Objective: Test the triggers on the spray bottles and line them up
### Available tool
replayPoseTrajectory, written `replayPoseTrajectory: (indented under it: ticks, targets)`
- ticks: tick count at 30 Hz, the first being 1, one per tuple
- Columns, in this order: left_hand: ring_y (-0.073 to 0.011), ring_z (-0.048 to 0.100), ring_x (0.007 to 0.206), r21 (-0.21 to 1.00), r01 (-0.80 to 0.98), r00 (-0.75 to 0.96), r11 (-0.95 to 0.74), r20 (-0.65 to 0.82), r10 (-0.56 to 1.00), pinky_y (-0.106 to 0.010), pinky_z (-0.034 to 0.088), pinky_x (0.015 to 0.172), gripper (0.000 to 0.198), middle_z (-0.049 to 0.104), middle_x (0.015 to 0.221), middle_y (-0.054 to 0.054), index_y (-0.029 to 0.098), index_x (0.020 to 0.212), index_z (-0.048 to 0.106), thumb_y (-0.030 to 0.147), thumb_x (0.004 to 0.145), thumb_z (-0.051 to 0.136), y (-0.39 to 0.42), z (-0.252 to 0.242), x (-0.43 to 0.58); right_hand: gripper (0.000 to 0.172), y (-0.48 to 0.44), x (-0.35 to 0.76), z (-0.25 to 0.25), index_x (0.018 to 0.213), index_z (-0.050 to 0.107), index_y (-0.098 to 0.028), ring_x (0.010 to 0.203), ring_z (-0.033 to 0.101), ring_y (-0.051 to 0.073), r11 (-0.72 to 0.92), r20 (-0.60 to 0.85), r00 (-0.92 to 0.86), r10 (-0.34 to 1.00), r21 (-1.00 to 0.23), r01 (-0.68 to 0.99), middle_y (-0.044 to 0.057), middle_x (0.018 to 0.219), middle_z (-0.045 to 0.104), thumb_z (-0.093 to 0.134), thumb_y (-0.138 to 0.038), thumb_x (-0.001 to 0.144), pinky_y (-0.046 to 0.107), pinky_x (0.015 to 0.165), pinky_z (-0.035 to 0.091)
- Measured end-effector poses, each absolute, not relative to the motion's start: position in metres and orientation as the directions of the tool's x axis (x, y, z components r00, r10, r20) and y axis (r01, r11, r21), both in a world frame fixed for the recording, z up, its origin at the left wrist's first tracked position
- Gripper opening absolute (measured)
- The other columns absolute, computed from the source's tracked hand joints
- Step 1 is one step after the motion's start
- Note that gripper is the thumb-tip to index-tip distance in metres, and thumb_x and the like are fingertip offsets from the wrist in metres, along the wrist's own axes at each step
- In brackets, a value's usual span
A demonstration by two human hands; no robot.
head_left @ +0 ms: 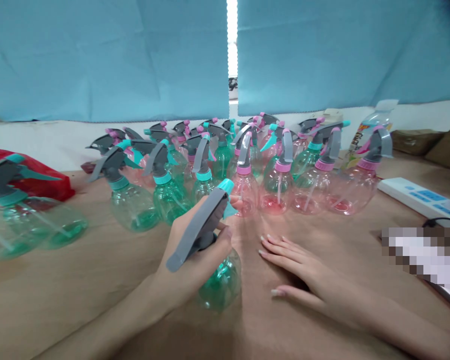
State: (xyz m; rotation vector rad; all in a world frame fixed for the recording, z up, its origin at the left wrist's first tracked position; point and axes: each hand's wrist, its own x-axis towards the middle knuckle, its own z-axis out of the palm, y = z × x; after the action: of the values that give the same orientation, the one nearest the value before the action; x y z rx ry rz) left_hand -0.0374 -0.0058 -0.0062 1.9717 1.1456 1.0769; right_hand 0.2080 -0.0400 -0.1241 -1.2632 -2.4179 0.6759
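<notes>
My left hand (195, 250) is wrapped round the neck of a green spray bottle (220, 285) with a grey trigger head and a turquoise nozzle. The bottle is upright in front of me; whether its base touches the table is hard to tell. To its right, my right hand (300, 265) lies palm down on the brown table (277, 330), fingers stretched out and holding nothing. Just beyond both hands are a pink spray bottle (275, 192) and a green spray bottle (170, 197), part of a crowded group with grey heads.
More green spray bottles (65, 222) stand at the left, before a red bag (56, 182). At the right are a drink bottle (375, 120), a white device with blue panels (416, 195) and a blurred-out flat object (427, 260). Blue curtains (108, 60) hang behind.
</notes>
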Motion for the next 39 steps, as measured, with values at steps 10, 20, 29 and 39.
replayPoseTrajectory:
  ticks: [10, 20, 29, 39]
  targets:
    - [-0.0189, 0.066, 0.077, 0.795, 0.431, 0.301, -0.426, 0.318, 0.899, -0.032, 0.055, 0.074, 0.026, 0.069, 0.092, -0.002, 0.022, 0.097, 0.058, 0.021, 0.073, 0.051, -0.0072, 0.0004, -0.0362, 0.064, -0.0409, 0.2087, -0.1249, 0.150, 0.035, -0.034, 0.144, 0.028, 0.030, 0.483, 0.068, -0.543, 0.837, -0.559, 0.674, 0.001, 0.158, 0.032, 0.055, -0.055, 0.093, 0.054, 0.119, 0.021]
    - [-0.0135, 0.049, 0.056, 0.777, 0.456, 0.280, -0.434, 0.337, 0.899, -0.026, 0.042, 0.053, 0.015, 0.047, 0.067, 0.004, 0.023, 0.084, 0.052, 0.019, 0.071, 0.047, -0.0086, -0.0023, -0.0377, 0.063, -0.0405, 0.2079, -0.1243, 0.150, 0.034, -0.034, 0.145, 0.027, 0.029, 0.483, 0.046, -0.546, 0.836, -0.535, 0.693, 0.000, 0.158, 0.030, 0.053, -0.055, 0.094, 0.053, 0.119, 0.021]
    - [-0.0123, 0.034, 0.049, 0.794, 0.413, 0.293, -0.446, 0.348, 0.890, -0.028, 0.028, 0.047, 0.010, 0.034, 0.060, 0.006, 0.025, 0.069, 0.039, 0.018, 0.069, 0.046, -0.0080, 0.0020, -0.0405, 0.064, -0.0412, 0.2076, -0.1233, 0.151, 0.032, -0.031, 0.146, 0.025, 0.027, 0.481, 0.014, -0.548, 0.836, -0.499, 0.720, 0.000, 0.159, 0.027, 0.049, -0.057, 0.095, 0.052, 0.119, 0.022]
    - [-0.0125, 0.037, 0.049, 0.809, 0.413, 0.299, -0.418, 0.314, 0.901, -0.028, 0.033, 0.049, 0.006, 0.041, 0.061, 0.005, 0.024, 0.075, 0.050, 0.021, 0.071, 0.049, -0.0072, 0.0004, -0.0438, 0.064, -0.0424, 0.2061, -0.1207, 0.151, 0.034, -0.031, 0.146, 0.025, 0.027, 0.471, 0.020, -0.537, 0.843, -0.509, 0.720, 0.000, 0.159, 0.028, 0.050, -0.058, 0.095, 0.052, 0.119, 0.021]
